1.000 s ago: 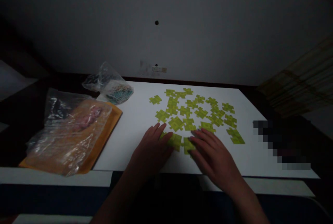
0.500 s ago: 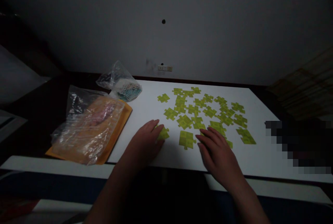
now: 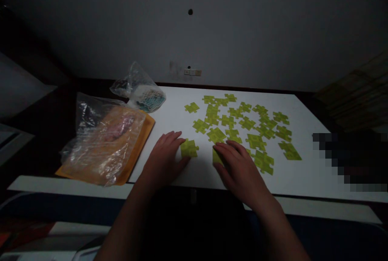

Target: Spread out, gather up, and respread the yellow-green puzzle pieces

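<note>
My left hand [image 3: 165,155] curves around the left side of a yellow-green puzzle piece [image 3: 189,149], its forefinger at the upper edge and its thumb by the lower edge. Across a short gap, my right hand [image 3: 236,168] has its fingers over a second puzzle piece [image 3: 216,157], with the thumb at its near edge. Only the left part of that second piece shows; the fingers hide the rest. Several more puzzle pieces [image 3: 256,141] of the same colour lie behind and to the right of my hands, some overlapping.
The pieces lie on a white table [image 3: 176,103]. At its left, a crinkled clear plastic bag [image 3: 100,139] rests on an orange-yellow envelope [image 3: 145,131]. Behind these is another clear bag with a white and teal item [image 3: 150,99]. A wall with a socket panel [image 3: 192,72] stands beyond.
My right hand has moved left with the puzzle piece under its fingers, closer to my left hand. The left hand has shifted slightly left, uncovering more of its piece. The view has tilted slightly.
</note>
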Motion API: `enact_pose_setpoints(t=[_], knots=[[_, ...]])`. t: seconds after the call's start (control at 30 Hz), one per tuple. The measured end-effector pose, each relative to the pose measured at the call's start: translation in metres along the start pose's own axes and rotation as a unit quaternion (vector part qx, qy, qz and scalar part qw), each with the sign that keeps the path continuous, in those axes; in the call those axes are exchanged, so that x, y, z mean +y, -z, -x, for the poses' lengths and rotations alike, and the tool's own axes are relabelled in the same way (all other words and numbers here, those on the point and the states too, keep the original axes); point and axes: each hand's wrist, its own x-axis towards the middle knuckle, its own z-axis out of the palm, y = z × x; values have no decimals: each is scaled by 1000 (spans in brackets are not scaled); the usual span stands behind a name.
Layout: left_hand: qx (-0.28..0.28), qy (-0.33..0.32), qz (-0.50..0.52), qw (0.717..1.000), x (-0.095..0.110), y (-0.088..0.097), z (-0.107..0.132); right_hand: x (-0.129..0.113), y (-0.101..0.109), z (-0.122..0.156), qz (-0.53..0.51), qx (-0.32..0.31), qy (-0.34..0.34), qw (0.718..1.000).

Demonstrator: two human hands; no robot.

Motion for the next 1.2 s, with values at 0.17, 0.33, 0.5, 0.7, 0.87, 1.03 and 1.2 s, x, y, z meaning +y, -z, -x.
enact_pose_setpoints(t=[0.17,0.33,0.5,0.7,0.87,1.03,1.2], knots=[[6,-43,53,998,-6,0,0,5,5,2,-47,12,15,999],[9,-40,83,996,-4,3,-2,8,6,6,-101,35,7,994],[-10,7,109,994,3,9,-3,13,2,12,-108,94,-26,989],[-14,59,136,989,8,13,-1,12,0,11,-83,140,-32,986],[-10,63,150,987,8,11,2,14,1,10,-113,148,-96,978],[-11,65,155,986,8,12,3,19,2,8,-168,132,-206,955],[-12,70,164,984,6,11,2,24,3,7,-218,139,-195,946]])
